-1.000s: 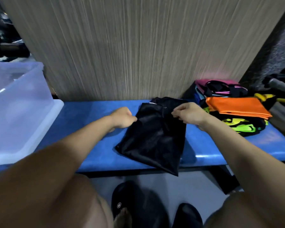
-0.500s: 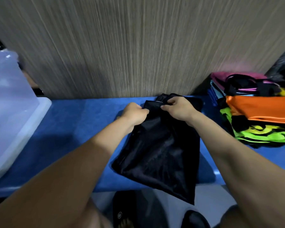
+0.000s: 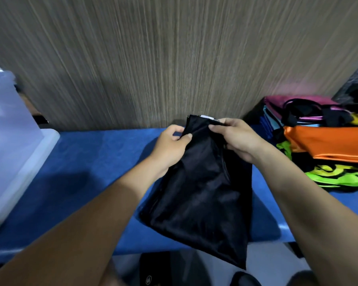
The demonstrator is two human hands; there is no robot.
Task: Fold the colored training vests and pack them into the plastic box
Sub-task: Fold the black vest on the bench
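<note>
Head view: both hands, left (image 3: 170, 144) and right (image 3: 239, 139), pinch the black vest's (image 3: 201, 195) top edge with curled fingers; it drapes over the blue bench (image 3: 95, 162), plastic box (image 3: 12, 145) far left.

Two hands: left (image 3: 170, 145), right (image 3: 238, 139). One black vest (image 3: 201, 193), one plastic box (image 3: 12, 145), one blue bench (image 3: 95, 162). One vest pile (image 3: 327, 145), exact count unclear; two shoes (image 3: 153, 271) below.

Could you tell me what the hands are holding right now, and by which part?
Both the left hand and right hand pinch the black vest at its top edge.
</note>
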